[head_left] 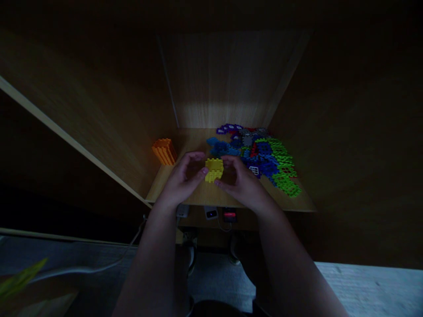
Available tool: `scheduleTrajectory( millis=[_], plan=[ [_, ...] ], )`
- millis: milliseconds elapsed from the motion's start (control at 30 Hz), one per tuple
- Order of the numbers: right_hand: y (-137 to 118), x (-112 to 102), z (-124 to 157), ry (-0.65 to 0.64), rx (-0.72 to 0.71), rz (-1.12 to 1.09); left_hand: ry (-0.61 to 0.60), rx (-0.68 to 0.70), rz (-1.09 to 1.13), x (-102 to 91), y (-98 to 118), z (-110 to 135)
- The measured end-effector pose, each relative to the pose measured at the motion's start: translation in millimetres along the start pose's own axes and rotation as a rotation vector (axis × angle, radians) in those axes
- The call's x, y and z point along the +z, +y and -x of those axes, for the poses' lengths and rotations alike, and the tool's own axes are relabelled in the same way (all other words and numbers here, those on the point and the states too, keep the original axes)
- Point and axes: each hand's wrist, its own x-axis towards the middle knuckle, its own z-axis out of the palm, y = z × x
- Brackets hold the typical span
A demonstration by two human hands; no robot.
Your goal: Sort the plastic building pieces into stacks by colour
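Observation:
Several yellow interlocking plastic tiles (214, 169), with notched edges, stand joined in a small box-like shape over the middle of the shelf. My left hand (184, 178) grips their left side, thumb on the near left edge and fingers curled behind. From the right, my right hand (240, 180) holds the same piece, its thumb low at the front corner and its fingertips by the far right corner. Whether the piece rests on the shelf or is lifted a little, I cannot tell.
An orange structure of notched tiles (164, 152) stands at the shelf's left. Blue tiles (264, 165), green tiles (284, 163) and purple tiles (229, 128) lie piled to the right. Wooden cabinet walls enclose the shelf (198, 193). Below are a white device (211, 213) and a red-lit device (230, 215).

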Motion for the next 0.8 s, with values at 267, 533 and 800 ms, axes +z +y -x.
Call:
scheduleTrajectory(
  millis=[267,533,800],
  plan=[
    [1.3,1.9,0.4,-0.007,0.065,0.135,0.21,0.12,-0.176,-2.1,15.6,4.2],
    [-1.8,7.9,-0.3,-0.037,0.043,0.178,-0.155,0.393,0.002,21.6,105.0,24.9],
    [-35.5,52.5,-14.2,-0.128,0.079,0.132,-0.82,0.289,0.195,25.4,169.0,57.2]
  ],
)
